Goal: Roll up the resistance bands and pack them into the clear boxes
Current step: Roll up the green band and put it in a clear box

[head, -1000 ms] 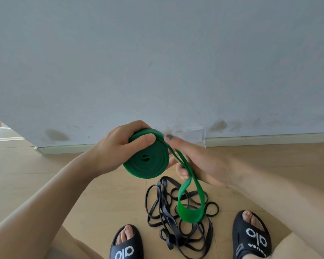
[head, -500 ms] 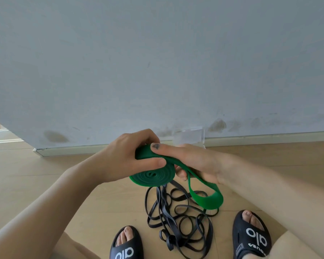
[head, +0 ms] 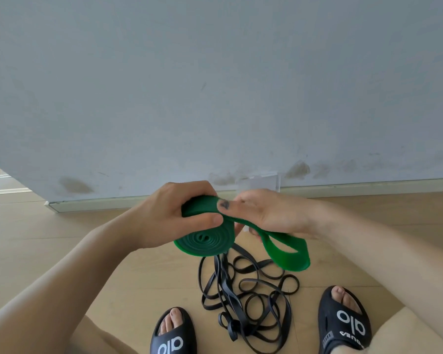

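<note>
Over pale wood floor (head: 62, 238), both hands' fingers (head: 202, 219) clamp a flat green rubber coil (head: 205, 242).

Clear box (head: 262, 182) half-hidden behind hands (head: 269, 213)

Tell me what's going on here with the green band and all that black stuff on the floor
A person is rolling up a green resistance band. The left hand grips the coiled part, and the right hand feeds in the loose tail, a short loop of which is not yet wound. A tangle of black bands lies unrolled on the wooden floor between the person's black slides. A clear box stands by the wall behind the hands.
</note>
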Motion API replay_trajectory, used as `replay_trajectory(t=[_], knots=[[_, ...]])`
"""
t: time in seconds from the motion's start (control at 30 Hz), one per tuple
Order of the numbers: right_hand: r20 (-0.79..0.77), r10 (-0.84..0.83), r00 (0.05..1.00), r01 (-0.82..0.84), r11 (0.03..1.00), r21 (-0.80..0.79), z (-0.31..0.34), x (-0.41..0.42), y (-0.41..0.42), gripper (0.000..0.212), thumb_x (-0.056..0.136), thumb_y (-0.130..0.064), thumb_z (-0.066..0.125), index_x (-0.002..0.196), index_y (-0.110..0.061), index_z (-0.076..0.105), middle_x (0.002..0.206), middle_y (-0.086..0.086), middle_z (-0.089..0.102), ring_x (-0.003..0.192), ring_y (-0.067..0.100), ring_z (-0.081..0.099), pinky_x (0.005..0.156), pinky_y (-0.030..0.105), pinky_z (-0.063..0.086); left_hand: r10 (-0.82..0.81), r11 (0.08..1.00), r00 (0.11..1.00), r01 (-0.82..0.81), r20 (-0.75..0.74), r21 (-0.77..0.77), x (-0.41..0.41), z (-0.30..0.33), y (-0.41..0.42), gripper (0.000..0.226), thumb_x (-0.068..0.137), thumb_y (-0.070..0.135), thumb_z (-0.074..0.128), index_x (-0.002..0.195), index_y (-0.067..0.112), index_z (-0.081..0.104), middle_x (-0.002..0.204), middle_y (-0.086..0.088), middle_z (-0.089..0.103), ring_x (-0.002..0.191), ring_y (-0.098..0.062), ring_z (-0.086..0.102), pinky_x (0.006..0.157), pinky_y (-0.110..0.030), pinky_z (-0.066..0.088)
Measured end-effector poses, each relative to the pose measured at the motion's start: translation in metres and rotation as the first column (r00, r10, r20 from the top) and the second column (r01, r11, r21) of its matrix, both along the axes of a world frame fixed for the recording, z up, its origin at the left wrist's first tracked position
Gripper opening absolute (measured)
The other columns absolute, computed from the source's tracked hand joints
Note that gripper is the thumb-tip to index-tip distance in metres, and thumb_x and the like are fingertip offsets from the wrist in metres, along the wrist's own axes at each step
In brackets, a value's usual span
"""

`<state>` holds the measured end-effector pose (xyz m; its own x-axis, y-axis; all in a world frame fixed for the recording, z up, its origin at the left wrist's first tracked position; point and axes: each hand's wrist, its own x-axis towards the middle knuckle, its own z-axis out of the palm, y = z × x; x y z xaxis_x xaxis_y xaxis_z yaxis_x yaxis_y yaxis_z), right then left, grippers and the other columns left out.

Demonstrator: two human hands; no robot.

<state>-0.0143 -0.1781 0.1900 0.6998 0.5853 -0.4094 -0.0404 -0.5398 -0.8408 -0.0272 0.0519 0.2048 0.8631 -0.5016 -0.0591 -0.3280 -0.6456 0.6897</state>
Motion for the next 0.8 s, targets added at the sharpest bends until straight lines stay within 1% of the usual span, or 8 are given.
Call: replay_trajectory(t=[0.07,0.17,0.27,0.37,0.47,0.57,0.67,0.8], knots=[[0.137,-0.076,0.988,0.075,0.997,0.012,0.001,0.004,-0.007,0.064,0.074,-0.077,0.06,0.111,-0.025,0.065,0.088,-0.009,0.078,0.078,0.004,0.07,0.08,0.03,0.053,0.044,0.999,0.999,-0.044,-0.015,-0.027,0.002,0.002,0.007,0.032,0.082,0.061,0.062,0.096,0.033,0.067,0.082,0.007,0.069,0.075,-0.013,0.065,0.064,-0.029,0.052],[0.184,-0.194,0.964,0.153,0.965,0.213,0.001,0.006,-0.009,0.053,0.078,-0.063,0.068,0.103,-0.015,0.069,0.083,0.004,0.074,0.061,0.008,0.058,0.063,0.023,0.047,0.116,0.99,0.993,-0.118,-0.023,-0.083,0.006,0.006,0.013,0.028,0.082,0.059,0.063,0.094,0.034,0.068,0.082,0.007,0.069,0.074,-0.011,0.064,0.062,-0.025,0.051],[0.045,-0.263,0.964,0.235,0.917,0.321,-0.008,0.002,-0.004,0.055,0.079,-0.06,0.07,0.101,-0.009,0.067,0.082,0.004,0.07,0.061,0.013,0.055,0.065,0.027,0.048,0.174,0.978,0.984,-0.176,-0.025,-0.113,0.009,0.008,0.011,0.025,0.083,0.06,0.061,0.092,0.037,0.068,0.081,0.01,0.068,0.073,-0.007,0.064,0.062,-0.018,0.049],[-0.145,-0.257,0.955,0.292,0.895,0.337,-0.017,0.001,0.001,0.063,0.08,-0.065,0.073,0.109,-0.009,0.064,0.098,0.009,0.07,0.069,0.014,0.059,0.076,0.037,0.048,0.206,0.971,0.978,-0.209,-0.037,-0.111,0.007,0.007,0.009,0.024,0.086,0.057,0.06,0.095,0.037,0.069,0.085,0.011,0.071,0.078,-0.007,0.067,0.063,-0.019,0.05],[-0.35,-0.077,0.934,0.216,0.9,0.378,-0.011,-0.004,0.0,0.059,0.096,-0.065,0.053,0.134,-0.021,0.062,0.118,0.001,0.071,0.083,0.005,0.066,0.085,0.03,0.046,0.237,0.956,0.97,-0.243,-0.053,-0.168,0.005,0.007,0.005,0.034,0.081,0.066,0.056,0.097,0.039,0.069,0.089,0.011,0.073,0.082,-0.008,0.069,0.068,-0.022,0.053],[-0.505,0.062,0.861,0.227,0.841,0.49,-0.006,-0.009,0.001,0.057,0.101,-0.062,0.044,0.134,-0.018,0.059,0.102,0.001,0.069,0.076,0.012,0.064,0.077,0.032,0.044,0.247,0.936,0.967,-0.256,-0.066,-0.244,0.003,0.006,-0.001,0.035,0.081,0.066,0.054,0.098,0.04,0.07,0.09,0.007,0.074,0.085,-0.014,0.071,0.073,-0.032,0.056],[-0.534,0.086,0.841,0.245,0.819,0.518,-0.008,-0.008,0.005,0.068,0.095,-0.063,0.059,0.135,-0.008,0.058,0.104,0.014,0.053,0.071,0.018,0.047,0.068,0.033,0.041,0.206,0.93,0.972,-0.23,-0.11,-0.286,0.001,0.008,-0.003,0.037,0.08,0.064,0.059,0.1,0.035,0.071,0.094,0.002,0.075,0.088,-0.02,0.072,0.076,-0.039,0.057],[-0.456,0.001,0.89,0.188,0.91,0.369,-0.012,-0.01,0.011,0.078,0.087,-0.067,0.067,0.135,-0.006,0.062,0.106,0.011,0.055,0.076,0.017,0.047,0.068,0.032,0.04,0.071,0.992,0.997,-0.075,-0.041,-0.101,-0.001,0.009,-0.004,0.041,0.075,0.065,0.067,0.102,0.034,0.063,0.09,0.009,0.072,0.077,-0.01,0.067,0.066,-0.023,0.053]])
